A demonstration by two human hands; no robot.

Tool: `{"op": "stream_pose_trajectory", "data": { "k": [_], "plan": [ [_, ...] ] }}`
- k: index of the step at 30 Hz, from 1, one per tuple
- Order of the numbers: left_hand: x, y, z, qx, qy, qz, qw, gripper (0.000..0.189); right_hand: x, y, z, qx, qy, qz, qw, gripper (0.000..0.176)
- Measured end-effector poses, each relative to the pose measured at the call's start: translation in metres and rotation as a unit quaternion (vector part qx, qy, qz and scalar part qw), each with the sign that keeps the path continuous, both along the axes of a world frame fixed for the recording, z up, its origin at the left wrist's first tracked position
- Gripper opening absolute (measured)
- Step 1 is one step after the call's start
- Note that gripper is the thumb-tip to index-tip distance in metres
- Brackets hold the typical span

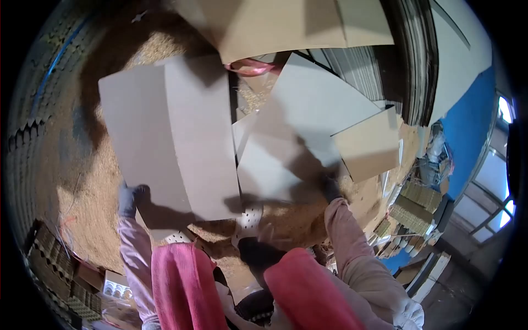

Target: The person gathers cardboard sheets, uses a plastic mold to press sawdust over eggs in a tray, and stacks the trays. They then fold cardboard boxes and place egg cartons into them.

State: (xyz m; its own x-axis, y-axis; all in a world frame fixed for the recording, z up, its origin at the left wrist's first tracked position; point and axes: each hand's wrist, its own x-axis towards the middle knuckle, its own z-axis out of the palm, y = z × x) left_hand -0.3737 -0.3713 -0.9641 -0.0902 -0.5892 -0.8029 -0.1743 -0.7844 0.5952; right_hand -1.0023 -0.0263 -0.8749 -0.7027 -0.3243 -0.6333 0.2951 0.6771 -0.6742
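My left hand (133, 199), in a dark grey glove, grips the lower left edge of a large creased cardboard sheet (203, 137). That sheet lies tilted in front of my knees, its crease running lengthwise. My right hand (331, 188), also gloved, is at the lower right edge of a pale cardboard sheet (269, 170); its fingers are lost in shadow. Above that hand lie another pale sheet (324, 99) and a smaller brown cardboard piece (368, 144), overlapping one another.
A tall stack of cardboard (421, 60) stands at the upper right, with a brown sheet (286, 27) across the top. Pink strapping (250, 67) lies beneath it. Bundled cardboard (415, 206) sits at the right, and egg trays (52, 250) at the lower left. Sawdust-like litter covers the ground (82, 220).
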Motion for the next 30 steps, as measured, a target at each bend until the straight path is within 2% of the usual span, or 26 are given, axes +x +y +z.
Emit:
{"op": "stream_pose_trajectory", "data": {
  "k": [1,2,3,4,5,8,13,16,17,18,19,21,22,23,25,26,27,28,29,30],
  "plan": [
    [0.005,0.009,-0.002,0.009,0.028,0.068,0.997,0.037,0.002,-0.001,0.003,-0.004,0.005,-0.009,1.000,0.033],
    [0.021,0.019,-0.011,0.008,0.030,0.009,0.999,0.036,0.008,-0.009,0.008,-0.012,0.000,0.008,1.000,0.034],
    [0.030,0.025,-0.003,-0.032,0.004,0.023,0.999,0.034,0.016,-0.015,0.015,-0.018,-0.007,0.024,1.000,0.036],
    [0.052,0.039,-0.017,-0.095,-0.069,-0.009,0.993,0.030,0.026,-0.026,0.025,-0.017,-0.005,0.013,1.000,0.036],
    [0.066,0.047,-0.012,-0.123,-0.021,-0.023,0.992,0.026,0.035,-0.038,0.037,-0.021,0.004,0.008,1.000,0.038],
    [0.079,0.057,0.052,-0.182,-0.003,-0.087,0.979,0.023,0.037,-0.032,0.044,-0.039,-0.010,-0.023,0.999,0.045],
    [0.094,0.043,0.174,-0.129,0.001,-0.150,0.980,0.024,0.046,-0.054,0.044,-0.103,-0.077,-0.044,0.991,0.059],
    [0.061,0.001,0.218,-0.081,0.083,-0.210,0.971,0.025,0.059,-0.069,0.026,-0.029,-0.095,-0.113,0.989,0.063],
    [0.039,-0.013,0.221,-0.065,0.126,-0.238,0.961,0.026,0.067,-0.065,0.015,-0.072,-0.053,-0.117,0.989,0.060],
    [0.009,-0.024,0.220,-0.047,0.165,-0.265,0.949,0.027,0.069,-0.055,0.001,-0.115,-0.012,-0.117,0.986,0.057],
    [-0.025,-0.032,0.215,-0.033,0.214,-0.294,0.931,0.027,0.060,-0.018,-0.039,-0.213,-0.055,-0.117,0.968,0.045],
    [-0.107,-0.030,0.198,0.030,0.142,-0.289,0.946,0.034,0.074,-0.017,-0.031,-0.183,-0.050,-0.071,0.979,0.044],
    [-0.154,-0.021,0.190,0.077,0.156,-0.147,0.974,0.036,0.081,-0.018,-0.027,-0.172,-0.047,-0.046,0.983,0.043],
    [-0.178,-0.028,0.152,0.076,0.214,-0.226,0.947,0.046,0.087,-0.021,-0.025,-0.161,-0.042,-0.022,0.986,0.043],
    [-0.247,-0.032,0.124,0.011,0.182,-0.265,0.947,0.058,0.092,-0.021,-0.027,-0.154,-0.031,0.021,0.987,0.042],
    [-0.259,-0.030,0.098,0.007,0.188,-0.268,0.945,0.058,0.092,-0.018,-0.028,-0.152,-0.027,0.041,0.987,0.041],
    [-0.268,-0.028,0.068,-0.183,0.084,-0.301,0.932,0.067,0.091,-0.015,-0.032,-0.146,-0.018,0.068,0.987,0.041],
    [-0.275,-0.026,0.051,-0.364,-0.026,-0.317,0.876,0.077,0.087,-0.010,-0.036,-0.133,0.003,0.112,0.985,0.041],
    [-0.281,-0.024,0.054,-0.363,-0.024,-0.316,0.876,0.077,0.084,-0.007,-0.036,-0.110,0.035,0.172,0.978,0.040],
    [-0.282,-0.024,0.060,-0.385,-0.046,-0.284,0.877,0.086,0.078,-0.006,-0.037,-0.061,0.097,0.273,0.955,0.040]
  ]
}}
